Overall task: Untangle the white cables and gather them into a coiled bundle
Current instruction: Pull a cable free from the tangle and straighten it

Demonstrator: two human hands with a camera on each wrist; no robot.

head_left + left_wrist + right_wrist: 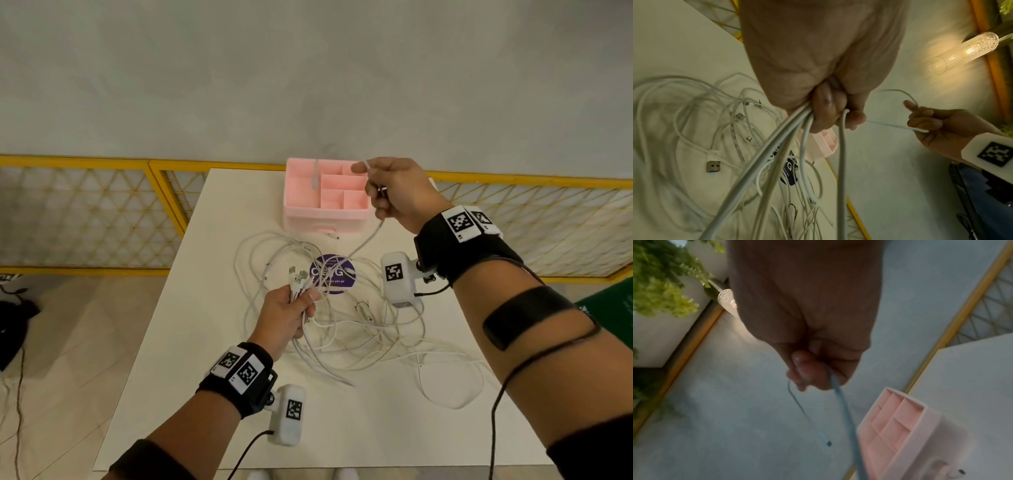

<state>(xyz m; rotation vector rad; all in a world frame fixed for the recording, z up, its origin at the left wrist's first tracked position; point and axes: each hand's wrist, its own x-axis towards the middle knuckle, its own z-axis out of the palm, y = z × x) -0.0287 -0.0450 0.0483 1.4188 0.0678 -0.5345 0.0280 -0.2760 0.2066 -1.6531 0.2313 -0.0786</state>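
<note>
Several white cables [346,329] lie tangled in loops across the white table [171,377]. My left hand [291,311] grips a bunch of their plug ends [298,275] above the table's middle; the strands run out of the fist [818,116] in the left wrist view. My right hand [387,192] is raised over the pink box's right side and holds a single white cable [363,245], which slopes down to the tangle. In the right wrist view that cable [844,410] leaves the curled fingers [807,374], and its free end [828,443] dangles.
A pink box with open compartments [294,212] stands at the table's far edge. A round purple sticker [337,282] lies under the cables. A yellow mesh fence [102,212] runs behind the table. Loose USB plugs [713,165] lie among the loops.
</note>
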